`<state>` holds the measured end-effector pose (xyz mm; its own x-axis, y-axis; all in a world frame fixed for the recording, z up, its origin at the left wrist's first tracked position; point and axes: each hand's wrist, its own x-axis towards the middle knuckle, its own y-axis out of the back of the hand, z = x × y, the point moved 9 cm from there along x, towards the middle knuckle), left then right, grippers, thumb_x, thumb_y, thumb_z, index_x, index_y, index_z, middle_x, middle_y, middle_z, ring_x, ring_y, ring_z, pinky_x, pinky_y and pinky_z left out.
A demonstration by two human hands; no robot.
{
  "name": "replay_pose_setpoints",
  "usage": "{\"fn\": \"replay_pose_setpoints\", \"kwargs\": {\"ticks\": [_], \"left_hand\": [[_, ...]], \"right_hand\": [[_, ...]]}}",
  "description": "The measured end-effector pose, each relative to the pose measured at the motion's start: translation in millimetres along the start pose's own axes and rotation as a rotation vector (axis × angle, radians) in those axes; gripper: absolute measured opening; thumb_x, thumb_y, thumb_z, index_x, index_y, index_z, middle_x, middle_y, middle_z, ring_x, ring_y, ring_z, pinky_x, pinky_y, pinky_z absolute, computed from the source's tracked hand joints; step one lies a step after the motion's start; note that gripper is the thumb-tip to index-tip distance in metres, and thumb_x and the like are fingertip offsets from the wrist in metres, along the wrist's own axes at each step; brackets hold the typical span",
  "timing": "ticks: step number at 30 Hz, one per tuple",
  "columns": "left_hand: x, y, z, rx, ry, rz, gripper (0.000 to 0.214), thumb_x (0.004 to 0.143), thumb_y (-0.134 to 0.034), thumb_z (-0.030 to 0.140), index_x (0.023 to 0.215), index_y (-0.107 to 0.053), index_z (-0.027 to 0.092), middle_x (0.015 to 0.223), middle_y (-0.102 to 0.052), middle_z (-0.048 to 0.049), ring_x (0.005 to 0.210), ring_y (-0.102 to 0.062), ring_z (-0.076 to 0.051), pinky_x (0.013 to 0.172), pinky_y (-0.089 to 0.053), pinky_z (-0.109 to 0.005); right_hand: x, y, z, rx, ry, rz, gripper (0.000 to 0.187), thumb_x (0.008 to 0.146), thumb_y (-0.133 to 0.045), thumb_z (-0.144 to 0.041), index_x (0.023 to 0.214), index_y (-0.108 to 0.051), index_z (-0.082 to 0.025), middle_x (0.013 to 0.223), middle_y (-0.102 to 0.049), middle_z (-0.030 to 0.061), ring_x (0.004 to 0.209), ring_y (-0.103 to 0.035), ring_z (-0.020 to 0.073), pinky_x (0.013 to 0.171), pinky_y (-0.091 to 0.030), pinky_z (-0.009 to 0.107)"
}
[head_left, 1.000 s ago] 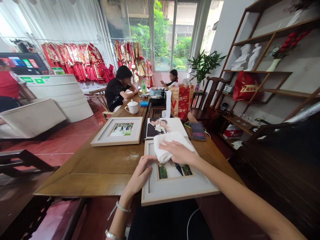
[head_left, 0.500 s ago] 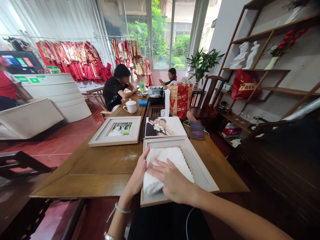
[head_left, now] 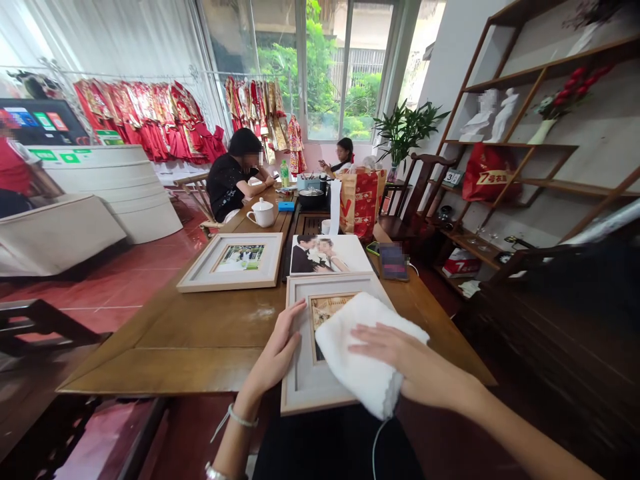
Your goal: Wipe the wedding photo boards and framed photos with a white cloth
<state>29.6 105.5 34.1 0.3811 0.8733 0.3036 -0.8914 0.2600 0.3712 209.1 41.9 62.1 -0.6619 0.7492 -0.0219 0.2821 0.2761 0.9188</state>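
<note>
A light wooden picture frame (head_left: 305, 373) with a photo inside lies at the near edge of the wooden table (head_left: 200, 340). My left hand (head_left: 280, 347) lies flat on the frame's left border, fingers stretched out. My right hand (head_left: 400, 363) presses flat on a folded white cloth (head_left: 360, 360), which covers the frame's right half and hangs over its near right corner.
A second framed photo (head_left: 235, 261), a photo album (head_left: 327, 253) and a phone (head_left: 393, 261) lie further up the table. A white teapot (head_left: 263, 213), a red bag (head_left: 361, 199), and two seated people are beyond. Shelves (head_left: 525, 143) stand on the right, a dark chair (head_left: 40, 320) at left.
My right hand has swept the cloth from the frame's middle to its right side, uncovering part of the photo. My left hand stays on the left border.
</note>
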Motion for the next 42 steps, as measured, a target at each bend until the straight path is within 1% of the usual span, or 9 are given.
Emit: {"fn": "replay_pose_setpoints", "kwargs": {"ticks": [7,11,15,20,23,27,32,37,42], "left_hand": [[-0.3,0.1,2.5,0.014,-0.01,-0.008,0.046,0.091,-0.039,0.015,0.136,-0.041,0.025,0.149,-0.033,-0.0063,0.14,-0.024,-0.024,0.118,-0.013,-0.044],[0.1,0.0,1.0,0.012,-0.013,-0.008,0.045,0.091,-0.038,0.015,0.135,-0.042,0.025,0.148,-0.034,-0.0065,0.139,-0.025,-0.024,0.117,-0.014,-0.044],[-0.3,0.3,-1.3,0.013,0.0,-0.009,0.045,0.091,-0.038,0.015,0.135,-0.041,0.025,0.148,-0.034,-0.006,0.139,-0.025,-0.023,0.117,-0.014,-0.044],[-0.4,-0.1,-1.5,0.014,0.001,-0.012,0.045,0.091,-0.037,0.014,0.134,-0.042,0.025,0.147,-0.034,-0.0057,0.139,-0.024,-0.023,0.117,-0.014,-0.044],[0.3,0.0,-0.8,0.013,-0.004,-0.006,0.046,0.09,-0.038,0.013,0.134,-0.043,0.025,0.147,-0.035,-0.0061,0.139,-0.025,-0.023,0.117,-0.014,-0.044],[0.8,0.4,0.3,0.008,-0.008,0.002,0.046,0.089,-0.039,0.013,0.133,-0.044,0.024,0.146,-0.036,-0.0062,0.139,-0.026,-0.023,0.117,-0.015,-0.044],[0.4,0.3,1.0,0.001,-0.007,0.0,0.045,0.09,-0.039,0.015,0.134,-0.043,0.025,0.146,-0.036,-0.0061,0.139,-0.026,-0.023,0.117,-0.014,-0.043],[0.6,1.6,-1.3,0.005,0.01,0.012,0.041,0.093,-0.039,0.02,0.134,-0.043,0.025,0.146,-0.037,-0.0064,0.139,-0.027,-0.023,0.117,-0.015,-0.043],[0.9,3.8,-1.3,-0.008,0.033,0.065,0.04,0.097,-0.035,0.032,0.135,-0.04,0.024,0.151,-0.031,-0.0074,0.141,-0.022,-0.022,0.117,-0.013,-0.043]], "right_hand": [[29.3,29.7,70.1,-0.337,-0.251,0.204,0.075,0.061,-0.042,0.002,0.134,-0.049,-0.014,0.143,-0.044,0.0105,0.136,-0.033,0.0214,0.112,-0.024,0.042],[43.6,38.7,84.5,-0.429,-0.442,0.26,0.073,0.067,-0.042,0.002,0.139,-0.04,-0.005,0.145,-0.038,0.0199,0.136,-0.032,0.0288,0.11,-0.028,0.045],[40.8,22.0,62.5,-0.418,-0.414,0.192,0.075,0.063,-0.043,0.004,0.137,-0.044,-0.007,0.145,-0.038,0.0187,0.138,-0.026,0.0312,0.112,-0.023,0.048],[-8.3,2.6,11.4,-0.174,-0.255,-0.024,0.083,0.057,-0.042,0.003,0.136,-0.048,-0.021,0.146,-0.039,0.0072,0.138,-0.028,0.0242,0.113,-0.024,0.045],[-42.0,4.6,-13.8,-0.011,-0.19,-0.117,0.082,0.057,-0.042,0.003,0.132,-0.052,-0.031,0.146,-0.041,0.0003,0.136,-0.033,0.0219,0.11,-0.032,0.041],[-54.2,17.8,-22.2,0.053,-0.129,-0.075,0.065,0.06,-0.046,-0.001,0.118,-0.063,-0.026,0.141,-0.047,0.0033,0.134,-0.037,0.0246,0.107,-0.037,0.039],[-23.9,33.4,18.3,-0.117,-0.191,0.158,0.056,0.063,-0.047,-0.002,0.112,-0.065,-0.02,0.137,-0.052,0.0082,0.134,-0.035,0.0269,0.111,-0.027,0.048],[18.4,38.8,57.6,-0.252,-0.429,0.272,0.057,0.068,-0.044,-0.003,0.12,-0.06,-0.017,0.136,-0.052,0.0106,0.134,-0.033,0.0321,0.109,-0.019,0.059],[57.6,9.2,13.7,-0.108,-0.379,0.174,0.072,0.067,-0.041,0.0,0.136,-0.046,-0.02,0.143,-0.044,0.0093,0.136,-0.029,0.0327,0.106,-0.024,0.061]]}}
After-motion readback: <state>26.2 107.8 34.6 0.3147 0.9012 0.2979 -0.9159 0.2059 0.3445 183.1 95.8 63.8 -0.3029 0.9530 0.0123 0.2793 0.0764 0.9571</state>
